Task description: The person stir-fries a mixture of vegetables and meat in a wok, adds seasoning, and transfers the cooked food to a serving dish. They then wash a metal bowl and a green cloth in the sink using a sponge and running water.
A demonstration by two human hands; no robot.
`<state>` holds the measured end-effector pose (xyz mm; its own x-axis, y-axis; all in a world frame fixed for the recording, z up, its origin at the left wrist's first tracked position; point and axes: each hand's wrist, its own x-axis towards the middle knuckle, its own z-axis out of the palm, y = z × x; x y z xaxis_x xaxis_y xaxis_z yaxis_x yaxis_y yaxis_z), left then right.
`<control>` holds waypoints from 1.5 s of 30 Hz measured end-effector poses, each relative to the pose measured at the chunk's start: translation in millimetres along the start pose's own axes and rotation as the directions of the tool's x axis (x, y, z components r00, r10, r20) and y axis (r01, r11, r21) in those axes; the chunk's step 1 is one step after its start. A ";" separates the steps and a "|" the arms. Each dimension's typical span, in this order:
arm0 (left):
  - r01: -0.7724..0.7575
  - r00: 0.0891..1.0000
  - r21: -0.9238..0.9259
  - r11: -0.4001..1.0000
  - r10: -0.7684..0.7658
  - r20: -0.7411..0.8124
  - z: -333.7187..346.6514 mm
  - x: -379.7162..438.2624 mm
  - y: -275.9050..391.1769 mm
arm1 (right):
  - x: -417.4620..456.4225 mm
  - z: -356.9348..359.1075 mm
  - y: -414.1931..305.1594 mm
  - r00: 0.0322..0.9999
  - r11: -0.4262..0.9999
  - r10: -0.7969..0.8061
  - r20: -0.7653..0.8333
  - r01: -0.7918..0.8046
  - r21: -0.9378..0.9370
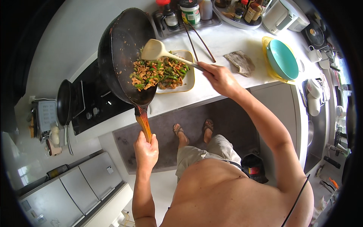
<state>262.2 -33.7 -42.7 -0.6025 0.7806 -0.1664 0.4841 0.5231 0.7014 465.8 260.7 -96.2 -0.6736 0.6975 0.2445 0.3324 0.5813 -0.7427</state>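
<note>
My left hand (146,150) grips the wooden handle (145,124) of a black wok (124,54), which is tilted over a yellow-rimmed white dish (190,76). Stir-fried meat with green peppers (144,73) lies at the wok's lower side and reaches into the dish. My right hand (221,78) is closed around the dark end of a pale spatula (154,50). Its broad blade is above the food, over the wok's rim; whether it touches the food I cannot tell. The wok hides the dish's left part.
Behind the dish, a pair of chopsticks (202,42) leans from a metal tray (187,28) of condiment jars. A folded cloth (240,63) and a turquoise colander (282,59) are to the right. A frying pan (65,102) sits at the left of the black cooktop (93,96).
</note>
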 end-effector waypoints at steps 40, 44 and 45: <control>-0.079 0.995 0.068 0.995 0.082 -0.051 10.0 3.6 30.2 | -47.3 2.3 -15.5 0.997 0.997 0.070 0.013 -0.069 -0.037; -0.061 0.996 0.028 0.998 0.063 -0.060 5.7 4.2 35.4 | -34.6 -14.6 -15.7 0.996 0.993 0.087 -0.006 -0.086 0.078; -0.046 0.997 0.006 0.999 0.046 -0.057 6.2 5.2 32.6 | -25.4 -18.3 -21.0 0.995 0.990 0.096 0.002 -0.096 0.099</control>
<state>278.8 -10.4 -25.0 -0.6148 0.7831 -0.0941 0.5151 0.4890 0.7040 488.0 238.5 -75.4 -0.6401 0.7491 0.1705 0.3282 0.4672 -0.8210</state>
